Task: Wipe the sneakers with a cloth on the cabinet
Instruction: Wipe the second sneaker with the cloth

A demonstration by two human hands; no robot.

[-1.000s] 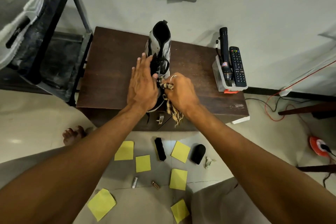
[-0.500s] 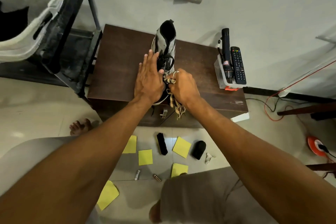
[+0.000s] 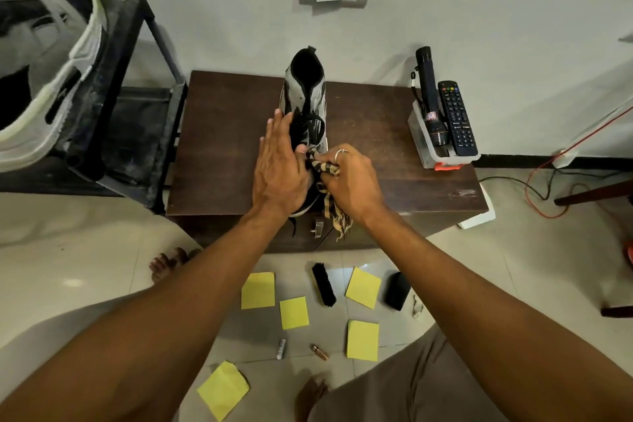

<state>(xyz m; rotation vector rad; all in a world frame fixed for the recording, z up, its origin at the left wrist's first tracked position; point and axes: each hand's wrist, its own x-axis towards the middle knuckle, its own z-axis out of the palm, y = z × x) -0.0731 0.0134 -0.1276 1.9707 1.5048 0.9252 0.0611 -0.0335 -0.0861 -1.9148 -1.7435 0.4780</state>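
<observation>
Pinching cloth (image 3: pixel 322 166), right fingers (image 3: pixel 342 161) beside sneaker (image 3: pixel 310 113)

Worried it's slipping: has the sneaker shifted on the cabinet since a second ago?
No. The sneaker still lies with its toe at the front edge of the cabinet.

I see the dark wooden cabinet (image 3: pixel 222 147) carrying one sneaker (image 3: pixel 305 92), which stands under my left hand (image 3: pixel 279 169) and reaches beyond it toward the wall. Well to the right of my right hand (image 3: pixel 354 183) sits a clear box (image 3: pixel 420 137) at the cabinet's right edge.
</observation>
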